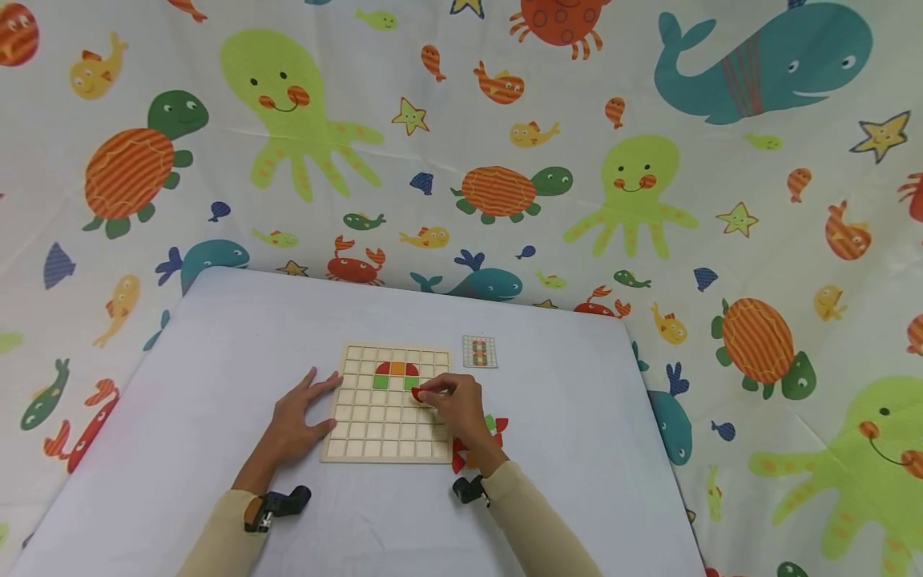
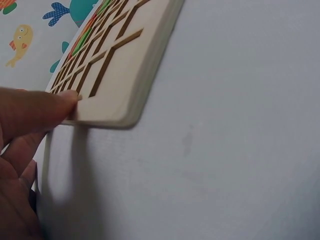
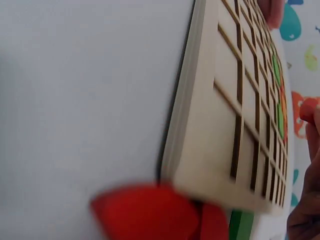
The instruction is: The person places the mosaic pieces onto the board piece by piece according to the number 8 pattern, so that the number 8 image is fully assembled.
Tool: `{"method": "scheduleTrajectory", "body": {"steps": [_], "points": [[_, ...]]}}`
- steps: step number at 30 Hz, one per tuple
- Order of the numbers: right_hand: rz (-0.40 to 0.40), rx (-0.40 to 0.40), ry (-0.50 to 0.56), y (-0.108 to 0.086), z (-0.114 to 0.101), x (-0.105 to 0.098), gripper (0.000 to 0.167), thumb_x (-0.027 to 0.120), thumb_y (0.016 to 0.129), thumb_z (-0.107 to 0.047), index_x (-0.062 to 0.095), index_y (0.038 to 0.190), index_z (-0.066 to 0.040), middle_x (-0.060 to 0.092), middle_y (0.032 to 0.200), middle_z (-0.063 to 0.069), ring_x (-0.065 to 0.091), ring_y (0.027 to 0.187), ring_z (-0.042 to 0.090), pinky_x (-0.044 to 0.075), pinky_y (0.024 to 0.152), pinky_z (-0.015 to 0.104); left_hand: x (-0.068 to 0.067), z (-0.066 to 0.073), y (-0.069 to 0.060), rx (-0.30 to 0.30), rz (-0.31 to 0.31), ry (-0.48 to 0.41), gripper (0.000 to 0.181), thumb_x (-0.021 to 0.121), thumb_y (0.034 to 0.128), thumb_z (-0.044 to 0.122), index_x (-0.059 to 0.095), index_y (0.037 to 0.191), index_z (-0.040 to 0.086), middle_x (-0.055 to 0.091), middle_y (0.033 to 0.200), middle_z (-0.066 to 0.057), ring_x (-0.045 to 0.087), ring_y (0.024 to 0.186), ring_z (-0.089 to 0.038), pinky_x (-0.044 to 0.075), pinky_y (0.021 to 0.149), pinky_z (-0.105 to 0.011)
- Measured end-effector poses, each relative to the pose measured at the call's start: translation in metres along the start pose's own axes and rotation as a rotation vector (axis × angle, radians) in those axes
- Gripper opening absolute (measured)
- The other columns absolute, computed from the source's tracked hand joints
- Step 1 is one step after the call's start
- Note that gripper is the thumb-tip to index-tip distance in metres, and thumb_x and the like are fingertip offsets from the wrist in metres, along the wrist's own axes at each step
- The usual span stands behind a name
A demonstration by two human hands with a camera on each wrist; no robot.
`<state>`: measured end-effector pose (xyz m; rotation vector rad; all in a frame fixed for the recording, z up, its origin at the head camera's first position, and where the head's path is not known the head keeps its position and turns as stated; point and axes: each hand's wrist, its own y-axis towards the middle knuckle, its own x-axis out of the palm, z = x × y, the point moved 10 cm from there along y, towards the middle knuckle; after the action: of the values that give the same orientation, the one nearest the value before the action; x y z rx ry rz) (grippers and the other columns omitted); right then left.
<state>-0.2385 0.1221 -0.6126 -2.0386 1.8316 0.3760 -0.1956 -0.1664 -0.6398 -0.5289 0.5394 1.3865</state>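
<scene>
My right hand pinches a small red piece between thumb and fingertips, nearly closed. The piece is over the grid board, just nearer me than the right-hand green square; whether it touches the wood, I cannot tell. My left hand is spread, fingertips and thumb against the board's left edge, seeming to steady it.

The board lies flat around the middle of the white tabletop, well apart from its far edge. Toward the board's far edge, an orange square sits between two rounded red pieces; below them are two green squares with a bare cell between.

Just beyond the board's right edge, toward its far corner, lies a small pattern card. Loose pieces lie beside the near right corner, partly under my wrist.

I judge the step to be setting this red piece; the next move calls for turning its curve to suit, lowering it squarely and letting go.
</scene>
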Motion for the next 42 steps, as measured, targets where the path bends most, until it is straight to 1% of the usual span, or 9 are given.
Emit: {"method": "scheduleTrajectory", "body": {"steps": [5, 9, 11, 15, 18, 22, 27, 36, 42], "points": [[-0.013, -0.010, 0.005, 0.003, -0.010, 0.021, 0.004, 0.087, 0.089, -0.023, 0.085, 0.091, -0.021, 0.081, 0.088, -0.006, 0.072, 0.083, 0.006, 0.057, 0.074, 0.026, 0.000, 0.001, 0.000, 0.010, 0.004, -0.007, 0.075, 0.080, 0.0865, 0.006, 0.053, 0.156, 0.013, 0.034, 0.171, -0.025, 0.021, 0.159, -0.056, 0.017, 0.120, -0.083], [-0.015, 0.010, -0.015, 0.005, -0.015, 0.036, 0.004, 0.088, 0.087, -0.021, 0.086, 0.090, -0.020, 0.080, 0.083, -0.007, 0.070, 0.080, 0.004, 0.054, 0.072, 0.026, -0.001, 0.002, 0.000, 0.011, 0.006, -0.008, 0.075, 0.081, 0.0863, 0.007, 0.053, 0.156, 0.013, 0.035, 0.171, -0.025, 0.021, 0.159, -0.056, 0.017, 0.120, -0.082], [-0.019, 0.022, -0.026, 0.006, -0.018, 0.043, 0.005, 0.089, 0.087, -0.021, 0.086, 0.089, -0.019, 0.080, 0.082, -0.009, 0.069, 0.082, 0.003, 0.053, 0.072, 0.025, -0.001, 0.001, 0.000, 0.008, 0.006, -0.004, 0.075, 0.081, 0.0864, 0.007, 0.053, 0.156, 0.013, 0.033, 0.171, -0.026, 0.021, 0.159, -0.057, 0.017, 0.120, -0.082], [-0.024, 0.020, -0.081, 0.009, -0.023, 0.055, 0.005, 0.088, 0.087, -0.022, 0.086, 0.088, -0.018, 0.079, 0.080, -0.010, 0.067, 0.083, 0.001, 0.053, 0.072, 0.023, -0.001, 0.000, 0.000, -0.002, 0.002, 0.003, 0.076, 0.081, 0.0867, 0.006, 0.053, 0.157, 0.014, 0.029, 0.172, -0.027, 0.021, 0.159, -0.057, 0.017, 0.120, -0.082], [-0.020, 0.036, -0.135, 0.011, -0.024, 0.061, 0.004, 0.088, 0.087, -0.023, 0.086, 0.086, -0.020, 0.078, 0.077, -0.011, 0.066, 0.076, 0.000, 0.051, 0.066, 0.022, 0.000, 0.000, 0.000, -0.001, -0.001, 0.002, 0.076, 0.081, 0.0872, 0.007, 0.052, 0.157, 0.014, 0.029, 0.172, -0.027, 0.020, 0.160, -0.056, 0.017, 0.121, -0.082], [0.002, 0.047, -0.217, 0.013, -0.025, 0.063, 0.006, 0.088, 0.088, -0.025, 0.084, 0.083, -0.023, 0.075, 0.072, -0.011, 0.062, 0.067, 0.000, 0.047, 0.056, 0.023, 0.001, 0.001, 0.000, 0.003, -0.007, 0.000, 0.076, 0.081, 0.0876, 0.008, 0.052, 0.157, 0.015, 0.029, 0.173, -0.027, 0.020, 0.160, -0.056, 0.017, 0.121, -0.082], [0.027, 0.035, -0.280, 0.014, -0.027, 0.065, 0.008, 0.087, 0.089, -0.025, 0.083, 0.082, -0.023, 0.075, 0.071, -0.010, 0.061, 0.063, 0.000, 0.045, 0.053, 0.023, 0.001, 0.000, 0.000, -0.002, -0.009, 0.001, 0.076, 0.081, 0.0872, 0.007, 0.052, 0.157, 0.015, 0.027, 0.173, -0.027, 0.021, 0.159, -0.057, 0.017, 0.120, -0.082], [0.012, 0.007, -0.292, 0.014, -0.029, 0.070, 0.009, 0.085, 0.090, -0.026, 0.082, 0.083, -0.023, 0.075, 0.072, -0.010, 0.062, 0.064, 0.000, 0.047, 0.053, 0.023, -0.001, 0.000, 0.000, 0.006, 0.004, 0.010, 0.077, 0.083, 0.0864, 0.009, 0.052, 0.157, 0.013, 0.034, 0.171, -0.024, 0.022, 0.160, -0.054, 0.018, 0.121, -0.081], [0.017, -0.044, -0.217, 0.013, -0.031, 0.063, 0.005, 0.085, 0.091, -0.024, 0.084, 0.086, -0.022, 0.077, 0.079, -0.009, 0.062, 0.070, 0.000, 0.048, 0.059, 0.022, 0.001, -0.001, 0.000, -0.001, 0.001, 0.003, 0.077, 0.082, 0.0866, 0.009, 0.052, 0.158, 0.014, 0.032, 0.172, -0.024, 0.021, 0.160, -0.054, 0.018, 0.121, -0.081]]}}
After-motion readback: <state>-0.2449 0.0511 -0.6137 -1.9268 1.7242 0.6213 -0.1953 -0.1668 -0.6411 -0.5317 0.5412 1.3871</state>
